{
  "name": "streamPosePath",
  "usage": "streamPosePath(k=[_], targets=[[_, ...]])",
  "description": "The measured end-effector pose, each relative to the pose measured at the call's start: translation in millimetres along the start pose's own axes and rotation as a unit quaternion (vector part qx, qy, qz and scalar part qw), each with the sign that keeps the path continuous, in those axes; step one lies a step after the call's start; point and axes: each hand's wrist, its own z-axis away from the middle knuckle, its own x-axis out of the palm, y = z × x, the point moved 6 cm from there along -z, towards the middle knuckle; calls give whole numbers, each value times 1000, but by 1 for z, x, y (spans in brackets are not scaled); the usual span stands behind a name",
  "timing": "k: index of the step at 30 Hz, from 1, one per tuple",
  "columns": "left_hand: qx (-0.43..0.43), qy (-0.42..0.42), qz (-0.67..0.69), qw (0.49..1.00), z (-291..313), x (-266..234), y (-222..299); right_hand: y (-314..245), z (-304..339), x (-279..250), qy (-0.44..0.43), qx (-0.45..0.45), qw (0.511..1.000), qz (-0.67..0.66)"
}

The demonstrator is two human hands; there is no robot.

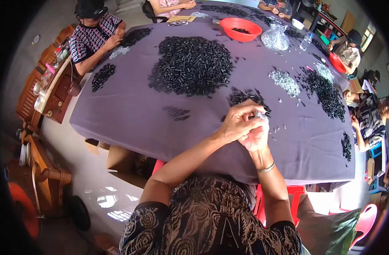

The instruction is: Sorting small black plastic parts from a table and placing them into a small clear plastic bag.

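Note:
My left hand [236,124] and my right hand [257,137] meet above the near side of the cloth-covered table. The left fingers are pinched on a small black piece [252,117], partly hidden. My right hand is curled beneath, closed around small clear pieces [259,114] that shine at its fingertips. Just beyond both hands lies a small pile of black tube-like pieces [242,96]. A few loose clear pieces [276,128] are scattered to the right of my right hand.
A large heap of black pieces [192,66] covers the table's middle. Farther off are a red basin [241,30], a clear plastic bag [275,39] and a bottle [306,41]. Clear pieces [284,83] and more black ones [326,95] lie right. Several people sit around the table.

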Motion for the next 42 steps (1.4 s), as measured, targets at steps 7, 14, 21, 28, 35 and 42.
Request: streamPosePath(k=[7, 14, 21, 28, 35, 42], targets=[[-4, 68, 4, 998, 6, 0, 1, 13, -4, -17, -41, -10, 999, -9], [-28, 90, 47, 994, 38, -25, -16, 33, -6, -11, -22, 110, 994, -3], [29, 94, -245, 965, 52, -78, 11, 35, -3, -4, -50, 184, 912, 363], [-13, 78, -501, 862, 77, -144, 12, -77, 3, 1, 18, -121, 789, 602], [-52, 62, -547, 833, 83, -154, -2, -117, 18, -56, 28, -150, 670, 727], [-20, 51, -484, 873, 55, -114, -3, -89, 5, -58, 20, -147, 660, 737]])
